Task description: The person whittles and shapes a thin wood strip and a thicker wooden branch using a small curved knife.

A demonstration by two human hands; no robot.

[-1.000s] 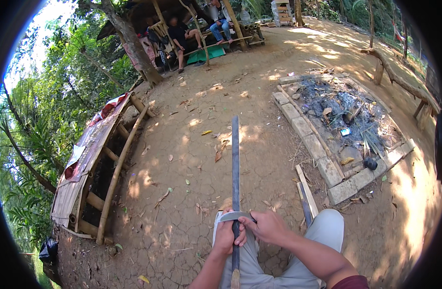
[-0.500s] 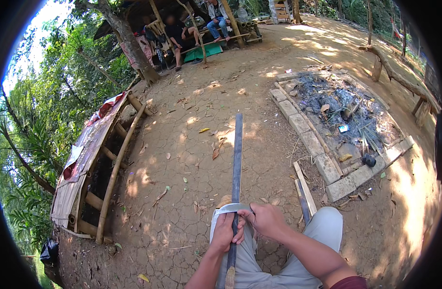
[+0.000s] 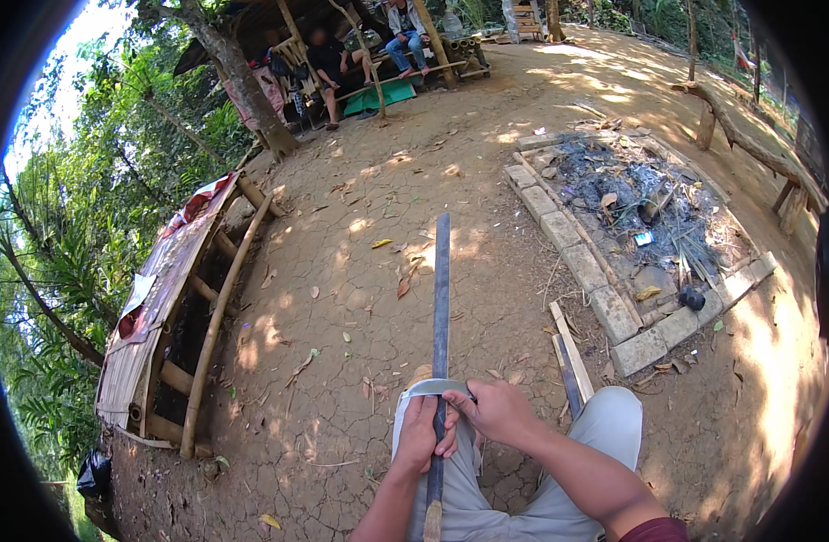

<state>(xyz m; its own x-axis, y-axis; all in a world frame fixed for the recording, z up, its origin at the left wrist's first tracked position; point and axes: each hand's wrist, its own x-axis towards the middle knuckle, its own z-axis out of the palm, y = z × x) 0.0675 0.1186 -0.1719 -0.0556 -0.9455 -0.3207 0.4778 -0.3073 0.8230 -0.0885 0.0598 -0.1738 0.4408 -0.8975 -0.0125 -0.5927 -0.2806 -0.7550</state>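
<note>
A long, dark, flat wooden strip runs from between my legs out over the ground, its near end pale and frayed. My left hand is closed around it, above my left knee. My right hand is closed on a knife, whose handle is hidden in the fist. The slightly curved knife blade lies crosswise on the strip, and my left thumb reaches up to its near edge.
More strips lie by my right knee. A block-edged fire pit with ash and debris is at the right. A low bamboo platform stands at the left. Two people sit under a shelter at the back, near a tree.
The far end of the strip has shifted slightly to the left. The knife and both hands stay almost where they were.
</note>
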